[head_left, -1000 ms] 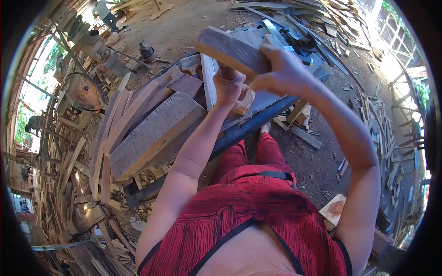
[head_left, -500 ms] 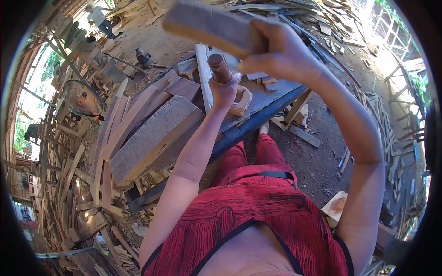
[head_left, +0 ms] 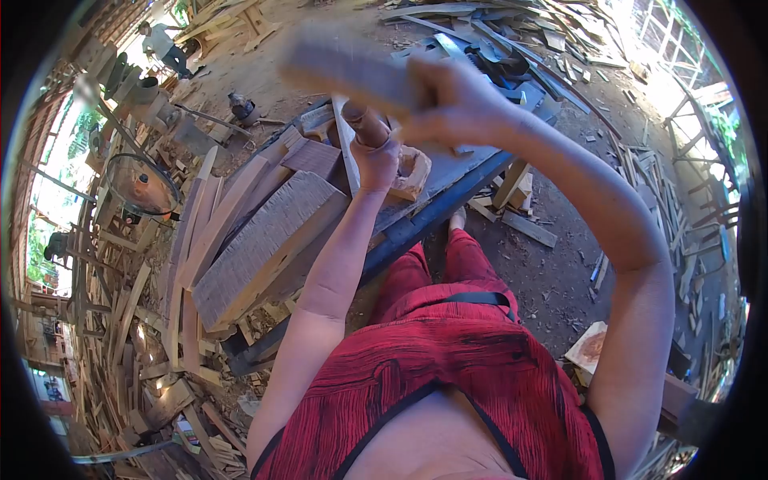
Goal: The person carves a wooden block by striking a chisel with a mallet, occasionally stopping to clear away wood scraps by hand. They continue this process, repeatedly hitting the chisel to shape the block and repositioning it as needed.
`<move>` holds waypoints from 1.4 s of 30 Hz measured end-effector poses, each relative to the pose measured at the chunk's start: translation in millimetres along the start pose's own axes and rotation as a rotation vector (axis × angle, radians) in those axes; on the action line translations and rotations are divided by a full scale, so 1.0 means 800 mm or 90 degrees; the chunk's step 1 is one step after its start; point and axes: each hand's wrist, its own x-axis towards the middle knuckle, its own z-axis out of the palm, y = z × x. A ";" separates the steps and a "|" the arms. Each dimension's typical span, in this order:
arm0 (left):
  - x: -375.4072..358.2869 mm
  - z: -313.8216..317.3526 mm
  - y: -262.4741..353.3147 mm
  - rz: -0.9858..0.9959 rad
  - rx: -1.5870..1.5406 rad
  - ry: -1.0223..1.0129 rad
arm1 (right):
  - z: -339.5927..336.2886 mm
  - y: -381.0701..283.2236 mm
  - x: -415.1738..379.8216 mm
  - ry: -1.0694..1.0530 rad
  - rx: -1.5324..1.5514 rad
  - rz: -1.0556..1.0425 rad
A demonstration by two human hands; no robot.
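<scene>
My left hand (head_left: 378,166) is wrapped round the thick, round wooden handle of a chisel (head_left: 367,126), whose lower end is hidden by the hand. Raised above it, my right hand (head_left: 462,106) grips one end of a rectangular wooden block (head_left: 344,74), blurred by motion. The block's body reaches left, over the top of the chisel handle. Just right of my left hand, a small piece of wood with a hollow cut into it (head_left: 413,180) lies on the dark workbench (head_left: 456,186).
A large timber block (head_left: 268,240) and long boards (head_left: 228,204) lean at the bench's left. Saws and tools (head_left: 488,60) lie at its far end. Scrap wood (head_left: 104,320) is heaped left. Another person (head_left: 164,48) is at the far left, beyond a round fan guard (head_left: 144,184).
The wooden block in my right hand has come down slightly toward the chisel and blurs more. My left hand and the chisel appear shifted a little left, with the handle more tilted.
</scene>
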 end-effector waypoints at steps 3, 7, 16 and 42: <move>-0.006 -0.006 0.009 -0.018 -0.053 -0.002 | -0.006 0.021 -0.018 -0.220 -0.169 0.192; -0.016 -0.025 -0.001 -0.092 -0.105 0.023 | 0.015 0.085 -0.061 -0.054 0.069 0.273; 0.024 -0.042 0.004 -0.249 -0.262 0.354 | 0.119 0.180 -0.199 -0.013 0.503 0.667; 0.012 -0.213 0.001 0.102 0.934 -0.128 | 0.108 0.251 -0.158 -0.005 -0.455 0.279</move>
